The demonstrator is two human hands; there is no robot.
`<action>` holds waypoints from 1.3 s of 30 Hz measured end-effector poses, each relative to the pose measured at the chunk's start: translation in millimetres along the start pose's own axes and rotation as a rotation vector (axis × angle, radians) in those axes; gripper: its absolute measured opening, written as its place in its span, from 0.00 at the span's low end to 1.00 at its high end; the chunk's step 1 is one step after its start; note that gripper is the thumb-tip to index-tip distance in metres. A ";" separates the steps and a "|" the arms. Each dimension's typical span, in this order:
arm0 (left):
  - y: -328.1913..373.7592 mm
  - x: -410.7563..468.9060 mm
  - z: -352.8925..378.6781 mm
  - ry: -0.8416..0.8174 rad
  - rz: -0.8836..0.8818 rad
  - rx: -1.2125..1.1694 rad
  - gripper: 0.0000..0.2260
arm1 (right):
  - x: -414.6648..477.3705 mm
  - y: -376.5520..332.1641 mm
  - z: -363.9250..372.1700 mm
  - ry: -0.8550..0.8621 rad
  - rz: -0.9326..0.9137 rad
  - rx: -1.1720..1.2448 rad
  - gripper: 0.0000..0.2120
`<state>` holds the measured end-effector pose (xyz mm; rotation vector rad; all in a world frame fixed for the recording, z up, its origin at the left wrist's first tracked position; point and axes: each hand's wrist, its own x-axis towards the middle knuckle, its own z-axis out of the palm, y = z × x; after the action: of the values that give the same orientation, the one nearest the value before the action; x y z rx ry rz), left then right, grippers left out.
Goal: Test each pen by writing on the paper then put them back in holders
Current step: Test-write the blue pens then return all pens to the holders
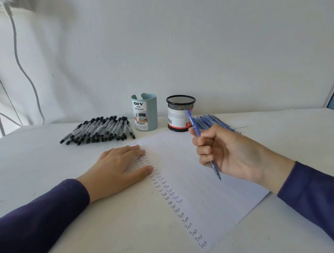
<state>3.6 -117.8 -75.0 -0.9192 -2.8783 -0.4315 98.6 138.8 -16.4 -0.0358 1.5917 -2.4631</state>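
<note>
- The single blue plastic pen (192, 122) is hidden along its middle inside the right hand (230, 153); only its far upper end and its near tip show.
- The loose pile of blue pens (213, 120), far right on the table, is partly covered by that hand and by the held pen.
- The top lines of the handwritten "Test" column lie under the left hand's fingers (132, 149).
- The small print on the white label of the black wire-mesh cup holder (181, 110) is too fine to read, and the dark sleeves are cut off by the near edge.
- The right hand is raised over the right half of the white ruled sheet of paper (174, 155), palm turned towards the viewer and fingers curled tightly round the pen.
- The pen's long axis runs steeply, its blunt end up and far-left in front of the mesh cup and its writing tip down and near-right over the paper. I cannot tell whether the tip touches the sheet.
- The left hand (115, 168) lies flat with straight fingers, pressing on the paper's left edge.
- The pale teal cylindrical holder labelled "DIY Desk Organizer" (145, 113) stands just left of the mesh cup, both upright at the far side of the white table (45, 165).
- A heap of clear-barrelled black-capped pens (98, 130) lies left of the teal holder.
</note>
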 end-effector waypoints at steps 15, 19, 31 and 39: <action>-0.9 0.2 -0.7 -0.008 0.019 0.011 0.43 | -1.8 -9.1 -2.8 0.157 -0.005 -0.028 0.12; -2.4 0.7 -0.5 -0.016 0.027 0.014 0.39 | 0.0 -10.8 -5.5 0.153 -0.043 0.030 0.13; 2.2 -1.4 -4.7 -0.025 0.032 0.061 0.39 | 13.9 -45.2 -72.3 0.392 -0.370 -0.287 0.03; -14.9 3.2 -12.2 -0.142 0.067 -0.041 0.32 | 35.4 -41.5 -96.0 0.620 -0.534 -0.849 0.08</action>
<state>-7.7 -131.2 -66.4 -1.0925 -2.9641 -0.4369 44.5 234.9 -22.2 0.2196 3.1489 -1.9738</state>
